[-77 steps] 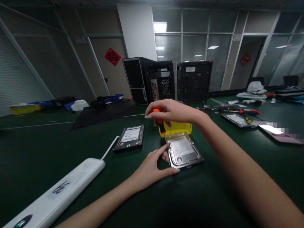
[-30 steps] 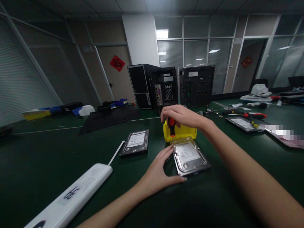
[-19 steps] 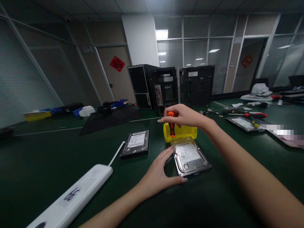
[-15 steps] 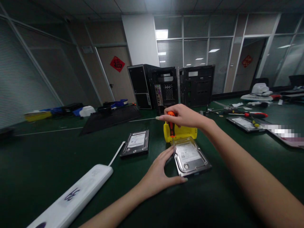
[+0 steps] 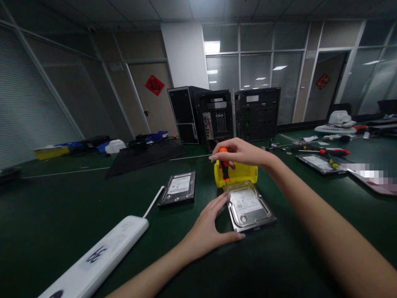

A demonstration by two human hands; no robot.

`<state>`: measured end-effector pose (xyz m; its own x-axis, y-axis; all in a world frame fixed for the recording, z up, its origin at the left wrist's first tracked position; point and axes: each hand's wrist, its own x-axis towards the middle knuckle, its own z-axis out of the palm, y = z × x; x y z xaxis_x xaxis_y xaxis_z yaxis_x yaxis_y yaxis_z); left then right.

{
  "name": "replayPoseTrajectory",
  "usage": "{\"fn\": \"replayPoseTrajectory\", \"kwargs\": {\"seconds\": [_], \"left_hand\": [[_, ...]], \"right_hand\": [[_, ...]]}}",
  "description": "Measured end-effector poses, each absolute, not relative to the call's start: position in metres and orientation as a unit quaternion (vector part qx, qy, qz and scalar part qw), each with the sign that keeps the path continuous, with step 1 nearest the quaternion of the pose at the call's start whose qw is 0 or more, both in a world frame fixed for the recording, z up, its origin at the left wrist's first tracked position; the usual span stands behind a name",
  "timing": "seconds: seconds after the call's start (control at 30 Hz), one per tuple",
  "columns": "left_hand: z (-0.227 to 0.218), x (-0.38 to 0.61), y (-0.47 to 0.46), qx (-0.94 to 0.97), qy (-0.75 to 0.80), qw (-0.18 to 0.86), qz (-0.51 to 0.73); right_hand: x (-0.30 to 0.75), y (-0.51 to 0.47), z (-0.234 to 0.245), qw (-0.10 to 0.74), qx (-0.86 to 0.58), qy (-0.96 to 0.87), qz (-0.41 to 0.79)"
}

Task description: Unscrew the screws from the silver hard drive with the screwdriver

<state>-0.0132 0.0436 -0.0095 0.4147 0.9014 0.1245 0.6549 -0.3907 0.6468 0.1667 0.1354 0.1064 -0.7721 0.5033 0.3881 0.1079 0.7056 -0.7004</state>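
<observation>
A silver hard drive (image 5: 246,203) lies label up on the green table. My left hand (image 5: 208,225) holds it at the left side, fingers against that edge and thumb at the near corner. Above it, my right hand (image 5: 237,152) is closed round the orange-and-black handle of a screwdriver (image 5: 225,169). The screwdriver stands nearly upright, its shaft pointing down at the drive's left edge; the tip's exact contact is too small to make out. Right behind the drive is a yellow plastic holder (image 5: 240,174), partly covered by my right hand.
A second hard drive (image 5: 179,188) lies to the left, near a white power strip (image 5: 102,256). At right are a third drive (image 5: 319,163), a red-handled screwdriver (image 5: 339,152) and other tools. Black computer cases (image 5: 257,114) stand at the back, with a black mat (image 5: 142,156) left of them.
My right hand's fingers have shifted slightly round the screwdriver handle, the fingertips moving a little to the right. My left hand and the hard drive keep their places.
</observation>
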Motion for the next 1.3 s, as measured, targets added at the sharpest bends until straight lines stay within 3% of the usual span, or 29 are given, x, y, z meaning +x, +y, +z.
{"fn": "replayPoseTrajectory", "kwargs": {"seconds": [0.43, 0.7, 1.3], "left_hand": [[-0.012, -0.014, 0.044, 0.803, 0.477, 0.256, 0.247], [-0.010, -0.013, 0.043, 0.802, 0.479, 0.258, 0.244], [-0.016, -0.016, 0.044, 0.807, 0.478, 0.253, 0.238]], "right_hand": [[0.162, 0.129, 0.108, 0.300, -0.183, -0.895, 0.275], [0.172, 0.131, 0.114, 0.244, -0.201, -0.885, 0.341], [0.168, 0.123, 0.117, 0.237, -0.198, -0.905, 0.294]]}}
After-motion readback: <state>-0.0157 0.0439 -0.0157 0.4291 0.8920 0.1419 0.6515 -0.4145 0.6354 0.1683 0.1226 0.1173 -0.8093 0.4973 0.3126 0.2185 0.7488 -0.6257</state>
